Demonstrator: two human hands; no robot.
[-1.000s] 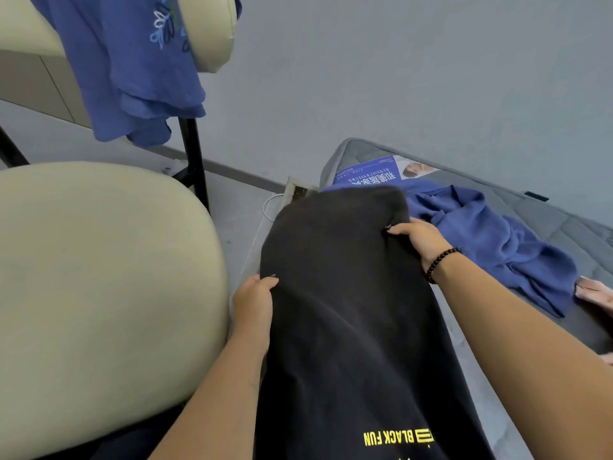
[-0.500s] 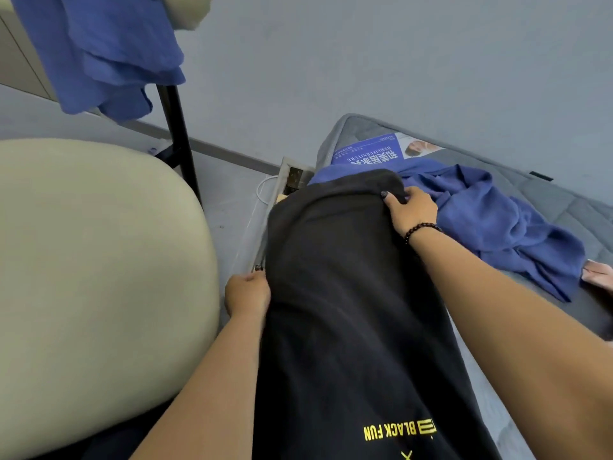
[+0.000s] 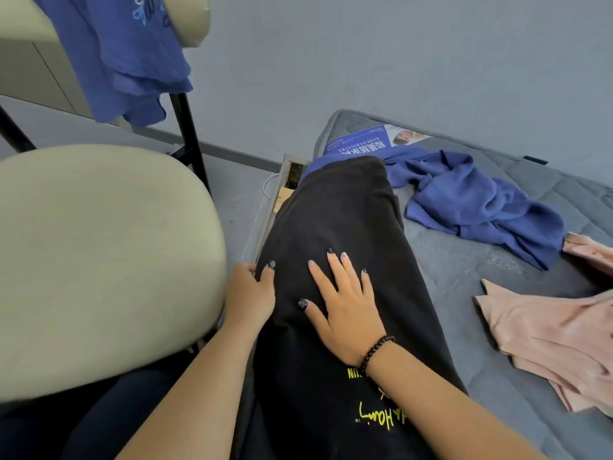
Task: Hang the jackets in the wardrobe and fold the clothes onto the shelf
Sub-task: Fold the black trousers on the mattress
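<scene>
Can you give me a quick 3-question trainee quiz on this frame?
1. True or false: the right hand lies flat, fingers spread, on the black garment.
2. Which garment hangs over the chair back? A) pink B) blue C) black
3. Fill in: the left hand holds the black garment's ____ edge.

Key: 1 true. 2 B, the blue shirt. 3 left, its grip beside the chair seat.
</scene>
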